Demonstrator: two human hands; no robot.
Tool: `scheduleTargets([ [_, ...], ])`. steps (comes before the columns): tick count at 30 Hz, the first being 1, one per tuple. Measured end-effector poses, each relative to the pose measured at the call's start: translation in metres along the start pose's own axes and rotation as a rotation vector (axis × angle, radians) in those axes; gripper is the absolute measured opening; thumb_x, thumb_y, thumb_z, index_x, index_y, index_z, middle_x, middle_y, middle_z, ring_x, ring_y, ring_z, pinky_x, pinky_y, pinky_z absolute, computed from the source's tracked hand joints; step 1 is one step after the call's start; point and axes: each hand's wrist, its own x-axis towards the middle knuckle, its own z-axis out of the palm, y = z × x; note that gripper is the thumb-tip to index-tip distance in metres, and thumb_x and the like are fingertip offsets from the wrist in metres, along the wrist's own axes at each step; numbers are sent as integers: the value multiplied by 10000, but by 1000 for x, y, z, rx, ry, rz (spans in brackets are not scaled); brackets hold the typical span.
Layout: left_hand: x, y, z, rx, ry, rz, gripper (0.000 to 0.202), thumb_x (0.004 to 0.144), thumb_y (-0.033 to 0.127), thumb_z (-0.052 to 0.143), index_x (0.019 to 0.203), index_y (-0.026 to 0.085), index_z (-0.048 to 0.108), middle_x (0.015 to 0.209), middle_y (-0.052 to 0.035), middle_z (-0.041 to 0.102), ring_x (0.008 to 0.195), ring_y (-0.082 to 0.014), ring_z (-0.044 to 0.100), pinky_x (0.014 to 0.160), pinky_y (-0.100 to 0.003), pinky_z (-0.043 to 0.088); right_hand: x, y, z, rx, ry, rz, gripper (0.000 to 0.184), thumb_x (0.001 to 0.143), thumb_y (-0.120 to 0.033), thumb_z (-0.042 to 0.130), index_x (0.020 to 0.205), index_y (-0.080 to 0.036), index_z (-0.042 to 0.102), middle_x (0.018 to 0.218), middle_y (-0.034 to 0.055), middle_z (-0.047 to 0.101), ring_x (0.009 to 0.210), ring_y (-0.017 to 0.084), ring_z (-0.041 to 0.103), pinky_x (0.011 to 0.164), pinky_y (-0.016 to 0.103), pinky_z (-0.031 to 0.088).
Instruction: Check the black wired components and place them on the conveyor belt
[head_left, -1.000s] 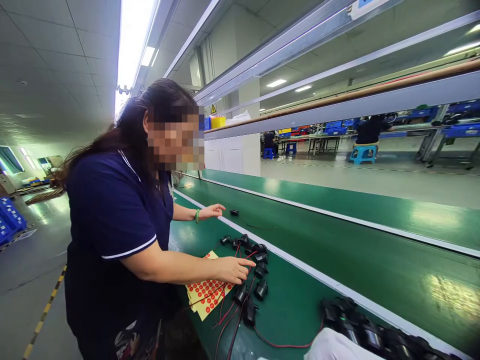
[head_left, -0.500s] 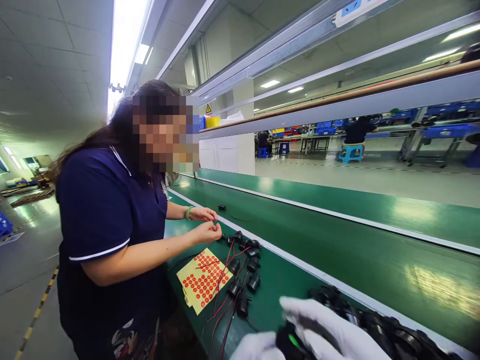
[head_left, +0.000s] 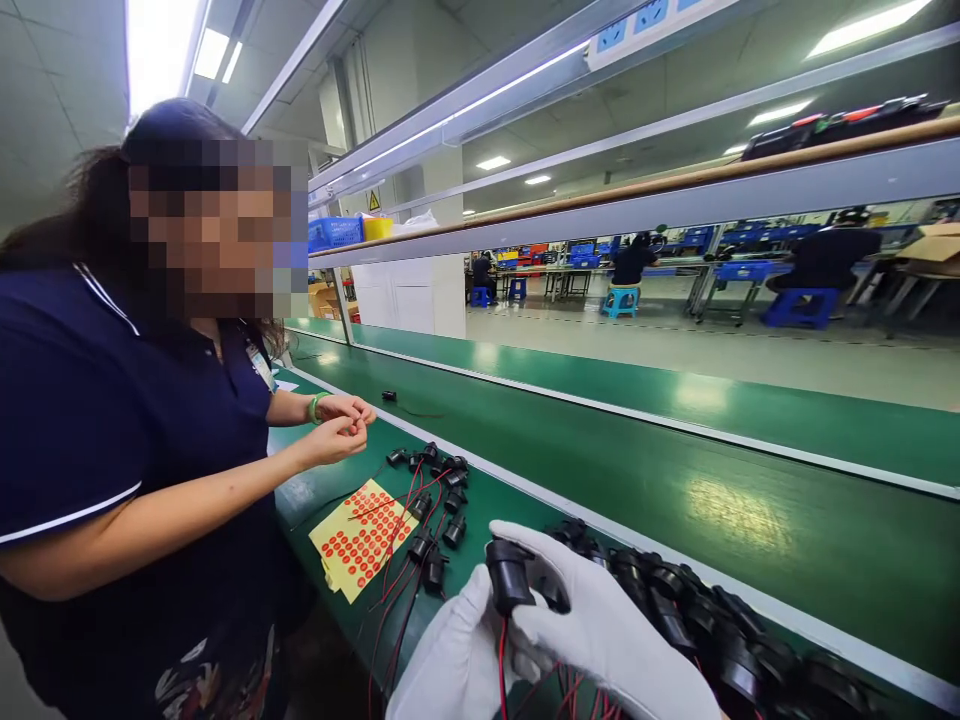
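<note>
Long green conveyor belt (head_left: pixel 675 440) with white edge strips runs the full length of the bench. At left a co-worker in a navy short-sleeved polo shirt (head_left: pixel 97 420) stands beside it, both of that person's hands pinched together at chest height over something too small to tell. Along the belt's near edge lies a row of black round sockets (head_left: pixel 697 620) packed touching one another, and further left a looser cluster of black sockets with red and black leads (head_left: pixel 431 500). Just beside that cluster sits a yellow sheet of red round stickers (head_left: pixel 358 535).

Wearer's hands, both in white cloth gloves (low in frame, partly cut off): right hand (head_left: pixel 600 630) is curled around the small black cylindrical plastic socket with a red wire (head_left: pixel 510 575), fingers wrapped over its rear; left hand (head_left: pixel 454 665) cups up against it from below, fingers partly closed, exact grip hidden.

Socket is held above the belt's near edge, open mouth facing up-left. Judged light, rigid, smooth plastic, likely a bit slippery in cloth gloves; best gripped round the barrel, not by the thin floppy wire, which could strain at its joint.
</note>
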Motion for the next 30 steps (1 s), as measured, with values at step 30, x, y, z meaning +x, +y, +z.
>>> scheduleTargets([
  [30, -17, 22, 0, 798, 147, 348, 540, 625, 513, 890, 1044, 201, 755, 1042, -70, 717, 956, -255, 599, 884, -333, 427, -31, 24, -24, -88, 143, -294, 650, 810, -323, 722, 1436, -262, 557, 1318, 112, 680, 1175, 312, 665, 1019, 445, 550],
])
